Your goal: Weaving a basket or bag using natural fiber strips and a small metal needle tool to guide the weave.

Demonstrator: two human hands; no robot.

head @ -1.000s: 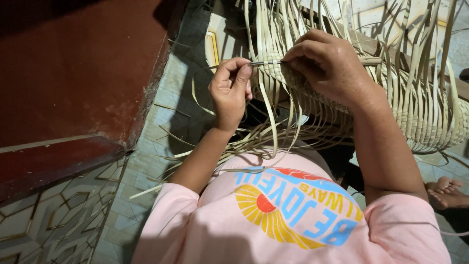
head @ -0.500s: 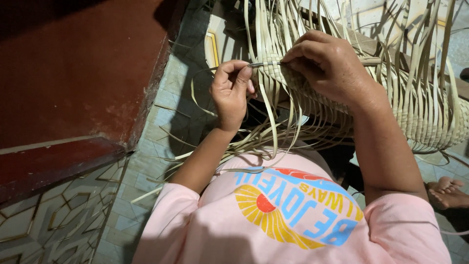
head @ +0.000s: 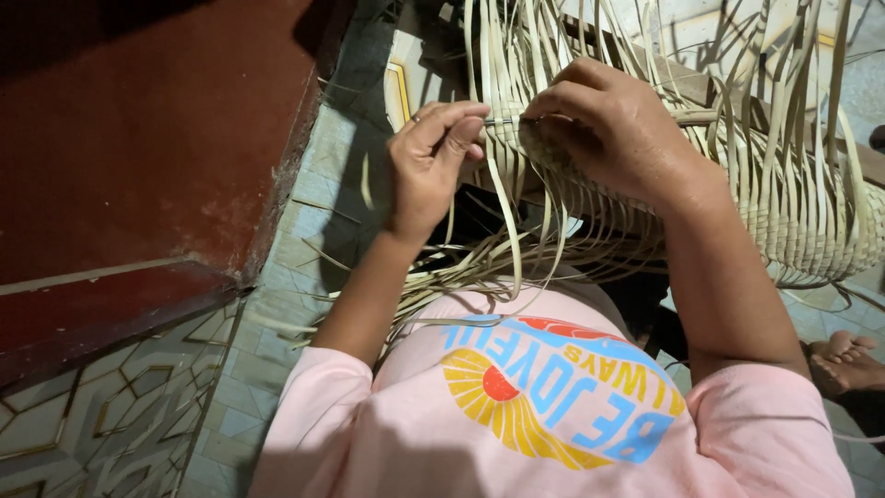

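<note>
A half-woven basket (head: 811, 231) of pale flat cane strips lies on its side in front of me, its loose strip ends fanning up and toward my lap. My left hand (head: 429, 161) pinches a thin horizontal strip (head: 502, 121) between thumb and fingers at the basket's open edge. My right hand (head: 618, 124) is curled over the weave just to the right, gripping the same strip and the upright strips under it. Loose strips (head: 512, 231) hang down between my forearms.
A dark red wooden panel (head: 157, 157) stands close on the left above a patterned tile floor (head: 111, 415). Stray cane strips lie on the tiles near my lap. A bare foot (head: 843, 360) shows at the right edge.
My left hand has shifted slightly right along the thin strip, closer to my right hand. The basket and my right hand stay in place.
</note>
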